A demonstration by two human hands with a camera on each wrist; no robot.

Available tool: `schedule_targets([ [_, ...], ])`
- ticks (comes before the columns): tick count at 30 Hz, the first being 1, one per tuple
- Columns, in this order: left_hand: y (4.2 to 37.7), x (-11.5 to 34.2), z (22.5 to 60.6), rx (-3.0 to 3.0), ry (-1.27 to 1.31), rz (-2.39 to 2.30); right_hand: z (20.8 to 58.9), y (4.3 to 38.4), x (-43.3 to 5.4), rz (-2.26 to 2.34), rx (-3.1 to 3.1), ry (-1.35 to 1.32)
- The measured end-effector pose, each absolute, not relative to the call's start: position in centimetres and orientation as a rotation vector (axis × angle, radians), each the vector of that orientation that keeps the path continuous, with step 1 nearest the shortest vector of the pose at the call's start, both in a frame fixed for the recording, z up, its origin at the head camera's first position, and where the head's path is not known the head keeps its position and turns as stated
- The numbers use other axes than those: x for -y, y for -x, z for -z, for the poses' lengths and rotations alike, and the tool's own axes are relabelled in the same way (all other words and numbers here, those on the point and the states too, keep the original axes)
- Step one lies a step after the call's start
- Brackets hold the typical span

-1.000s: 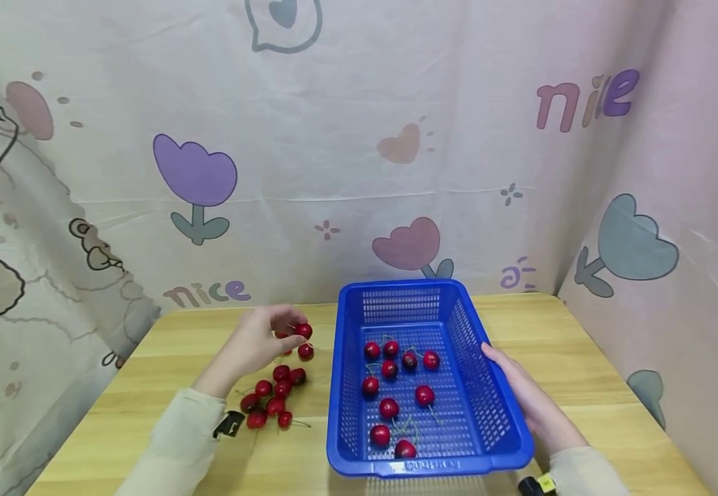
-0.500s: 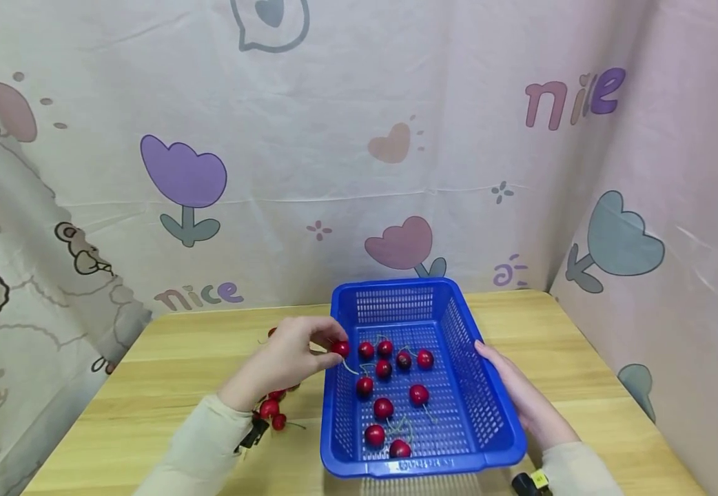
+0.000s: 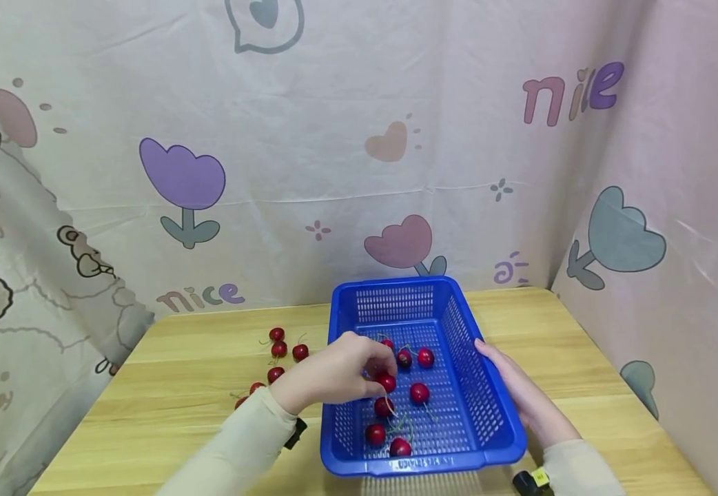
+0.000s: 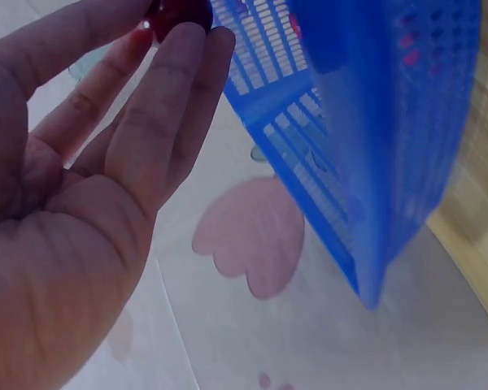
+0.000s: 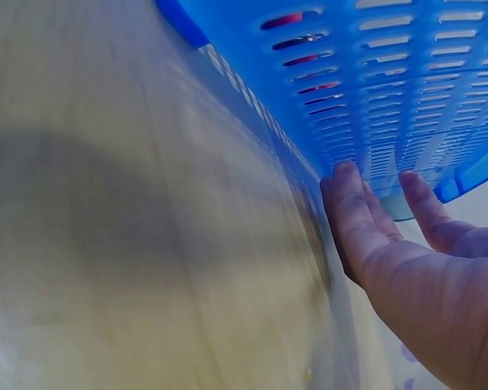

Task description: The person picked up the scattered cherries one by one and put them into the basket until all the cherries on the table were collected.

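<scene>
My left hand [image 3: 349,368] reaches inside a blue plastic basket [image 3: 424,467] and pinches a red cherry [image 3: 386,383] by its fingertips. In the left wrist view that dark red cherry [image 4: 183,15] sits at the fingertips, beside the slotted basket wall. Several more stemmed cherries [image 3: 419,393] lie on the basket's floor; my left hand hides some. At the basket's right side, my right hand [image 3: 529,399] holds it, with the thumb near the rim. The right wrist view shows my right hand's fingers [image 5: 354,207] against the slotted plastic.
Several loose cherries [image 3: 279,349] are scattered on the wooden table [image 3: 191,375] left of the basket, partly covered by my left forearm. A printed curtain [image 3: 309,151] hangs behind the table and along its sides. Each wrist wears a small black device.
My left hand has carried a cherry from the pile on the table, rightward over the basket's left rim and down among the others. My right hand keeps its place on the basket.
</scene>
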State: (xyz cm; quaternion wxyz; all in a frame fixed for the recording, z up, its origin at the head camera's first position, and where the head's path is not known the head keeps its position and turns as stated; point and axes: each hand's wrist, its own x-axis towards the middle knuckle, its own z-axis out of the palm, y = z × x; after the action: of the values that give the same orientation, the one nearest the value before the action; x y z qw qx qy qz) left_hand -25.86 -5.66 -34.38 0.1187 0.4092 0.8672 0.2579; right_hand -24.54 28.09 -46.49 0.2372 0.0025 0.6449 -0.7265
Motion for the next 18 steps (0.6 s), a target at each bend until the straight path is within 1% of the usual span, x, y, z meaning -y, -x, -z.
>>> schedule_targets([
  [9, 24.7, 3.3, 34.4, -2.398, -1.288, -0.568, 46.3, 24.6, -27.8, 1.983, -1.763, -0.005],
  [18, 24.5, 1.0, 34.8, -2.307, -1.384, -0.513, 46.3, 24.4, -27.9, 1.954, -1.792, -0.013],
])
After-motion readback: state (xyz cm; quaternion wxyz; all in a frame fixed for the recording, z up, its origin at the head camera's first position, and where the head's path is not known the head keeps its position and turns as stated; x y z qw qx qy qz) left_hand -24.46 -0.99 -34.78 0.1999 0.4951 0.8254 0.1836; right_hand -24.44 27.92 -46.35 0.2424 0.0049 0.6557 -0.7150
